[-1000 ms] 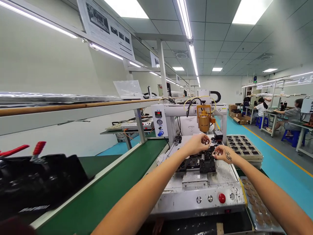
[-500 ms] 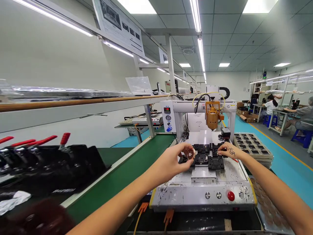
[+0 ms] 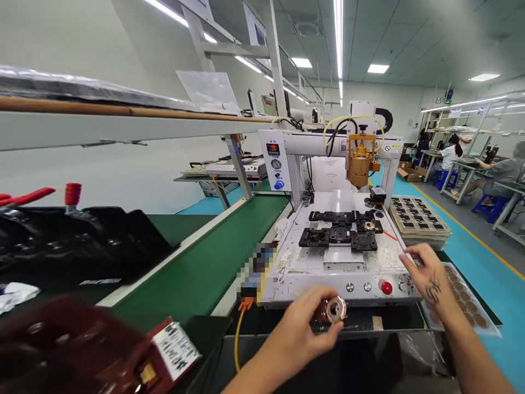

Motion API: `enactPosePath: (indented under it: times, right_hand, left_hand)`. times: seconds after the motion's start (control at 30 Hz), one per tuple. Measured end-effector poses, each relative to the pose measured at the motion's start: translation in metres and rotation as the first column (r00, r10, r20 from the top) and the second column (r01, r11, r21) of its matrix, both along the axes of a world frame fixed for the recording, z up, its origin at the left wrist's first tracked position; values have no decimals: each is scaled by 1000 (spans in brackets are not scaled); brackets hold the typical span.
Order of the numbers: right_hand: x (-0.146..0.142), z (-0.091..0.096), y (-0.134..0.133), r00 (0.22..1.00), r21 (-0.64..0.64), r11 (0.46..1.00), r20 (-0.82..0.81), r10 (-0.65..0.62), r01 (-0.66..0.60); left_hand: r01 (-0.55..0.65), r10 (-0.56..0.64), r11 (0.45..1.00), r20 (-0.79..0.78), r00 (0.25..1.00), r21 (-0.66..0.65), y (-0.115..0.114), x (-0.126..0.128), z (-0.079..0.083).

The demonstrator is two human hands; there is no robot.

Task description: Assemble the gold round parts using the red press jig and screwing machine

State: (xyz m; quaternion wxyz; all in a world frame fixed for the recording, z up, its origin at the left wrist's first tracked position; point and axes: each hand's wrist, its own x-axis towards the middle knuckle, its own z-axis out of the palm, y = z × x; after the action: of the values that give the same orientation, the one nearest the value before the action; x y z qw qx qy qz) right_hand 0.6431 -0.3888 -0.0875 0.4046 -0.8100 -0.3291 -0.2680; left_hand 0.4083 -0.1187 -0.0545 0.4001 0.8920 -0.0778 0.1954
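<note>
My right hand has left the black holder, where 1 copper ring now lies, its fingertips touching or not I can't tell, while my left hand pinches another ring before the machine, so 1 is down, 1 held.

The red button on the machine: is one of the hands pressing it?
No, the red button is untouched: the left hand holds a copper-coloured ring, and the right hand is off to the button's right.
</note>
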Motion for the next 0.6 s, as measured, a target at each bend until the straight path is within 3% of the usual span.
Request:
enactPosePath:
  times: [0.13, 0.27, 0.33, 0.43, 0.6]
  right_hand:
    - [-38, -41, -31, 993, -15, 993, 23, -115, 116]
    - [-59, -55, -28, 984, 76, 987, 97, -150, 143]
    - [-76, -59, -24, 989, 89, 992, 116, -95, 85]
    - [-108, -72, -15, 996, 36, 995, 7, 92, -92]
    - [-133, -106, 23, 936, -70, 943, -169, 310, -325]
  left_hand:
    - [108, -108, 994, -193, 975, -7, -13, 10, -81]
    - [118, -108, 992, -197, 974, 40, -12, 24, -135]
    - [132, -121, 990, -196, 973, 43, -9, 19, -151]
    - [162, -149, 985, -188, 971, 59, -9, -4, -164]
    - [112, -101, 990, -125, 987, 84, -18, -24, -160]
